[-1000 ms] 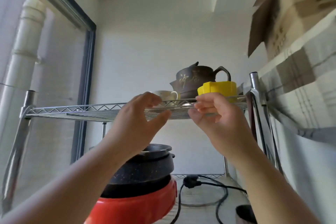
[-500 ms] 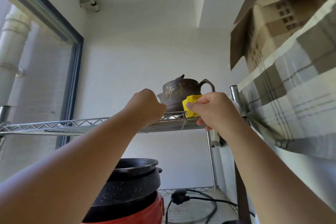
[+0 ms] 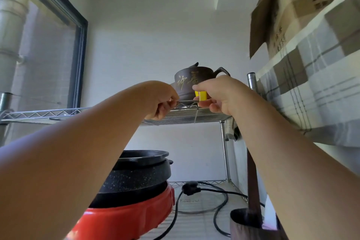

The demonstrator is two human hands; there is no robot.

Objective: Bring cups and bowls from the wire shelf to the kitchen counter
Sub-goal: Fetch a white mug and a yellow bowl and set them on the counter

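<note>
A yellow cup stands at the front of the wire shelf, and my right hand grips it from the right, covering most of it. My left hand is at the shelf's front rim just left of it, fingers curled. A small white cup stood there earlier and is now hidden behind that hand. Right behind both hands sits a dark brown teapot with gold characters.
On the lower shelf stand a black pot on a red cooker, a coiled black cable and a dark container. A checked cloth under a cardboard box hangs close on the right. A window is at left.
Both hands have reached further in and up to the shelf. The left hand closed over the spot of the white cup, and the right hand wrapped round the yellow cup.
</note>
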